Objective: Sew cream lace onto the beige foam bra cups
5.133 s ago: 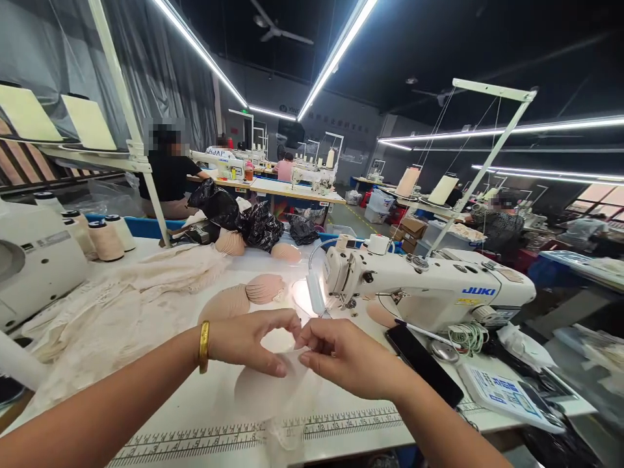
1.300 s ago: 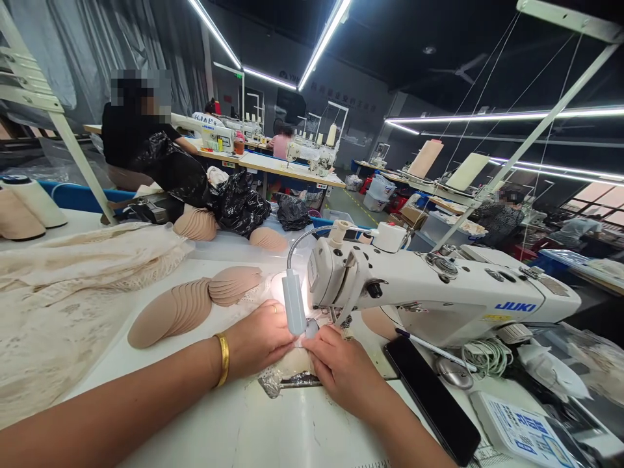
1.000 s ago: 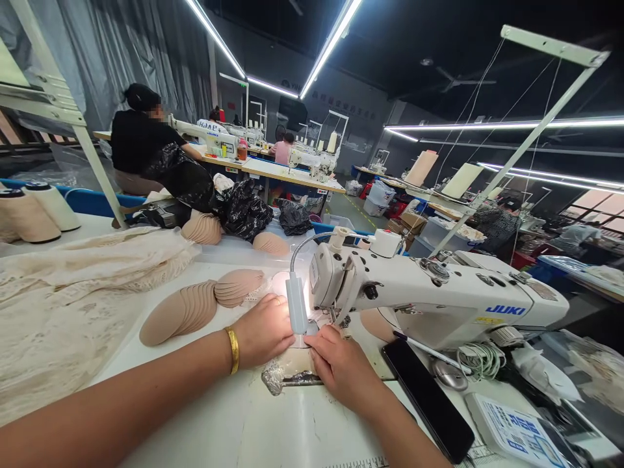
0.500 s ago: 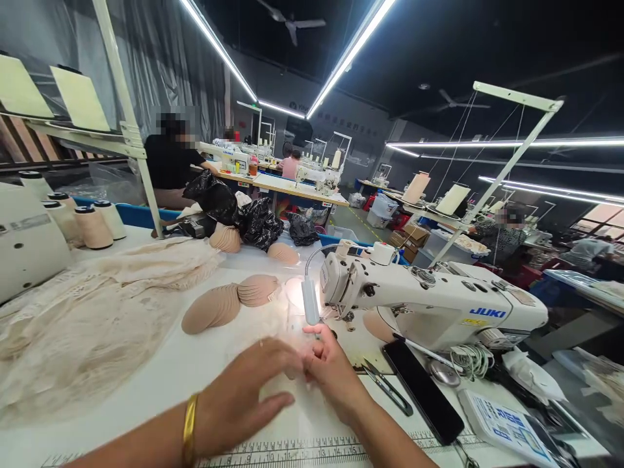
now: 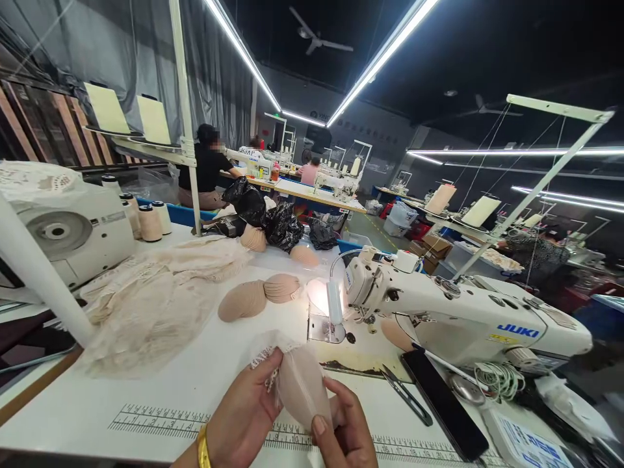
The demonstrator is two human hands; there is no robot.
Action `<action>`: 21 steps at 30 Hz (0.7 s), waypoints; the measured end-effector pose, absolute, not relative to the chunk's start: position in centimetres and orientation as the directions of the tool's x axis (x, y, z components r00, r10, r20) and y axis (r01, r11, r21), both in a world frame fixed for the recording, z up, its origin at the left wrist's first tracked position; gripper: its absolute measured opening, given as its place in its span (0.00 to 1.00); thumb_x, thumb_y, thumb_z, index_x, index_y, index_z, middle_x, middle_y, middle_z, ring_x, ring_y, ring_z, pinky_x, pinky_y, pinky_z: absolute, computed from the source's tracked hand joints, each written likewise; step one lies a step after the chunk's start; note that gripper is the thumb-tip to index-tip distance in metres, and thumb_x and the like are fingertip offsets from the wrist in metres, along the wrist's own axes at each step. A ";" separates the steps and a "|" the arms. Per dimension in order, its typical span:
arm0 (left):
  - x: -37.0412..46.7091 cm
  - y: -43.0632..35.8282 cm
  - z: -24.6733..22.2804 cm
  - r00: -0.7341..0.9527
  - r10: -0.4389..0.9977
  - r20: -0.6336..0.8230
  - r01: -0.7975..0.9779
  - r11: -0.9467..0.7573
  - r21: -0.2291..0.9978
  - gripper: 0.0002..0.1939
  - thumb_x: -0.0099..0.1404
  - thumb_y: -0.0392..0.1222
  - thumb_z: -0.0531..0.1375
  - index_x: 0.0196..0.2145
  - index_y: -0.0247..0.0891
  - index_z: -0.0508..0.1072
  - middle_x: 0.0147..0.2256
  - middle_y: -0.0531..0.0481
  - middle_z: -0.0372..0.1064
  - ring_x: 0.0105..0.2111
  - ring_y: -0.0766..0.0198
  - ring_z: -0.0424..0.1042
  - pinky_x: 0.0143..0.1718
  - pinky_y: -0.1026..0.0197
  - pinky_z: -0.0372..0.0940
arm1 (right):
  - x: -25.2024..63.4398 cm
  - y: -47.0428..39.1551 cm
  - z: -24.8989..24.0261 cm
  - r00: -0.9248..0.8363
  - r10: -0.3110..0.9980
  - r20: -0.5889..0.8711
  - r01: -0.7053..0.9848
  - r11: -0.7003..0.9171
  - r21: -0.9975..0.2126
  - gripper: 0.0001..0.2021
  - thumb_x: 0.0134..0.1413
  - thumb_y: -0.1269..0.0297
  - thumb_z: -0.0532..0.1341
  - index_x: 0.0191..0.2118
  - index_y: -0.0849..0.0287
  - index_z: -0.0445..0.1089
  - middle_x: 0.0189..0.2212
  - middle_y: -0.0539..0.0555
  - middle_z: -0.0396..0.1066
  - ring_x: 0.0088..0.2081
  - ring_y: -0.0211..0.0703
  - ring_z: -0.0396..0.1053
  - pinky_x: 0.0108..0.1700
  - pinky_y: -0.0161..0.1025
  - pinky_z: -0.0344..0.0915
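Observation:
Between my two hands is a beige bra cup covered with sheer mesh fabric, held above the front of the table. My left hand, with a gold bangle at the wrist, pinches its left side, thumb on top, where a white lace edge shows. My right hand grips the lower right side, its thumb pressed on the mesh. Just beyond the cup is the lit needle plate of a white JUKI sewing machine. Stacked beige cups lie behind my left hand.
A heap of cream lace fabric covers the left of the table. Thread snips and a black phone lie at right. A printed ruler runs along the front edge. Black plastic bags sit behind; a seated person works beyond.
My hands have come back from near the needle area toward me and now hold up the mesh-covered cup plainly. The view has turned a little left.

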State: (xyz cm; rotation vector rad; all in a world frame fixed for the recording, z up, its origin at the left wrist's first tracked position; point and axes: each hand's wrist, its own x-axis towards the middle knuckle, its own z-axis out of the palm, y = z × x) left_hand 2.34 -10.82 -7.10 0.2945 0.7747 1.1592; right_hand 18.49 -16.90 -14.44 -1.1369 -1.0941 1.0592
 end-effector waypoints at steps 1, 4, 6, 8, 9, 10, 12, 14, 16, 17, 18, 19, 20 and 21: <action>2.5 -11.1 -7.1 0.221 0.901 -0.374 -0.678 0.418 0.605 0.13 0.60 0.44 0.74 0.41 0.38 0.82 0.45 0.45 0.82 0.49 0.49 0.80 0.45 0.57 0.77 | 18.6 -16.8 -14.1 0.144 0.984 0.101 -0.096 0.116 -0.989 0.28 0.58 0.41 0.69 0.60 0.46 0.73 0.35 0.53 0.74 0.35 0.53 0.75 0.40 0.47 0.75; 2.7 -11.6 -7.4 0.309 0.904 -0.294 -0.609 0.426 0.669 0.17 0.54 0.41 0.77 0.42 0.38 0.82 0.45 0.45 0.82 0.51 0.49 0.79 0.48 0.57 0.76 | 18.8 -15.8 -12.7 0.165 0.984 0.063 -0.219 0.099 -0.971 0.32 0.55 0.39 0.71 0.61 0.46 0.70 0.42 0.54 0.77 0.42 0.54 0.77 0.46 0.50 0.74; 2.7 -11.6 -7.7 0.358 0.881 -0.310 -0.623 0.473 0.623 0.16 0.52 0.38 0.77 0.40 0.37 0.83 0.45 0.45 0.82 0.51 0.48 0.79 0.48 0.57 0.76 | 18.6 -15.2 -11.9 0.210 0.978 0.014 -0.304 0.079 -0.949 0.30 0.54 0.41 0.73 0.58 0.46 0.71 0.44 0.54 0.78 0.45 0.54 0.77 0.50 0.50 0.74; 2.7 -11.6 -7.9 0.410 0.846 -0.340 -0.651 0.533 0.541 0.15 0.54 0.40 0.76 0.40 0.36 0.83 0.46 0.44 0.82 0.50 0.47 0.80 0.45 0.56 0.76 | 18.4 -14.9 -11.7 0.259 0.966 -0.017 -0.359 0.080 -0.930 0.28 0.51 0.44 0.76 0.54 0.47 0.72 0.44 0.53 0.79 0.46 0.52 0.77 0.53 0.50 0.73; 2.7 -11.7 -8.0 0.433 0.834 -0.341 -0.656 0.551 0.516 0.15 0.55 0.42 0.75 0.41 0.36 0.83 0.47 0.43 0.82 0.50 0.47 0.80 0.44 0.55 0.76 | 18.2 -14.8 -11.7 0.279 0.960 -0.019 -0.372 0.090 -0.924 0.27 0.50 0.44 0.77 0.53 0.47 0.73 0.45 0.53 0.79 0.47 0.52 0.77 0.54 0.49 0.72; 2.8 -11.7 -8.0 0.452 0.830 -0.326 -0.654 0.558 0.511 0.16 0.57 0.43 0.75 0.42 0.37 0.83 0.48 0.42 0.82 0.50 0.47 0.79 0.44 0.55 0.76 | 18.1 -14.9 -11.9 0.294 0.956 -0.014 -0.377 0.103 -0.921 0.26 0.49 0.44 0.77 0.51 0.47 0.74 0.45 0.52 0.79 0.47 0.51 0.76 0.54 0.48 0.72; 3.0 -11.9 -7.9 0.458 0.842 -0.283 -0.648 0.535 0.542 0.18 0.58 0.45 0.76 0.45 0.36 0.83 0.49 0.41 0.82 0.51 0.47 0.78 0.46 0.56 0.75 | 17.9 -15.0 -12.2 0.313 0.950 0.002 -0.364 0.122 -0.923 0.23 0.48 0.44 0.78 0.45 0.49 0.76 0.44 0.52 0.79 0.46 0.50 0.75 0.53 0.46 0.72; 3.3 -12.0 -7.7 0.448 0.857 -0.255 -0.650 0.508 0.565 0.19 0.59 0.47 0.77 0.45 0.35 0.84 0.48 0.40 0.82 0.52 0.46 0.78 0.49 0.56 0.75 | 18.0 -15.0 -12.3 0.330 0.944 -0.007 -0.355 0.117 -0.928 0.22 0.47 0.43 0.78 0.40 0.50 0.78 0.41 0.51 0.79 0.44 0.49 0.75 0.50 0.44 0.72; 3.5 -12.0 -7.5 0.450 0.857 -0.250 -0.658 0.508 0.556 0.18 0.59 0.47 0.77 0.44 0.34 0.84 0.46 0.39 0.82 0.52 0.46 0.78 0.51 0.55 0.74 | 18.2 -15.0 -12.2 0.342 0.939 -0.041 -0.371 0.095 -0.924 0.22 0.47 0.43 0.78 0.40 0.52 0.80 0.40 0.52 0.79 0.44 0.49 0.75 0.49 0.43 0.72; 3.6 -12.0 -7.5 0.462 0.850 -0.253 -0.659 0.520 0.543 0.18 0.60 0.47 0.77 0.44 0.34 0.84 0.46 0.39 0.82 0.51 0.46 0.78 0.52 0.54 0.74 | 18.3 -15.0 -12.1 0.341 0.938 -0.058 -0.389 0.085 -0.917 0.23 0.46 0.43 0.78 0.42 0.52 0.80 0.41 0.53 0.80 0.45 0.50 0.75 0.49 0.43 0.73; 3.6 -12.0 -7.5 0.478 0.841 -0.256 -0.661 0.535 0.526 0.17 0.61 0.46 0.76 0.44 0.34 0.85 0.46 0.39 0.82 0.51 0.47 0.78 0.53 0.54 0.74 | 18.5 -14.9 -11.9 0.334 0.940 -0.071 -0.410 0.077 -0.909 0.24 0.46 0.43 0.78 0.44 0.52 0.81 0.44 0.54 0.80 0.47 0.51 0.75 0.50 0.44 0.73; 3.7 -12.0 -7.6 0.491 0.832 -0.257 -0.664 0.549 0.508 0.16 0.62 0.45 0.76 0.44 0.34 0.85 0.46 0.39 0.82 0.51 0.47 0.78 0.54 0.53 0.73 | 18.6 -14.9 -11.7 0.325 0.942 -0.081 -0.428 0.070 -0.901 0.25 0.46 0.43 0.78 0.46 0.53 0.81 0.47 0.55 0.80 0.49 0.53 0.76 0.51 0.46 0.74; 3.7 -12.0 -7.6 0.499 0.826 -0.261 -0.671 0.559 0.486 0.16 0.62 0.44 0.75 0.45 0.33 0.84 0.46 0.39 0.82 0.51 0.48 0.78 0.55 0.53 0.73 | 18.7 -14.8 -11.6 0.315 0.945 -0.088 -0.442 0.064 -0.895 0.26 0.46 0.44 0.78 0.48 0.53 0.81 0.48 0.56 0.80 0.50 0.54 0.76 0.51 0.46 0.74; 3.7 -12.0 -7.7 0.506 0.820 -0.269 -0.681 0.570 0.459 0.15 0.63 0.43 0.75 0.45 0.33 0.84 0.46 0.39 0.82 0.51 0.48 0.79 0.55 0.53 0.73 | 18.8 -14.8 -11.5 0.309 0.946 -0.095 -0.453 0.059 -0.890 0.26 0.46 0.45 0.79 0.49 0.53 0.80 0.49 0.56 0.80 0.50 0.54 0.76 0.52 0.47 0.74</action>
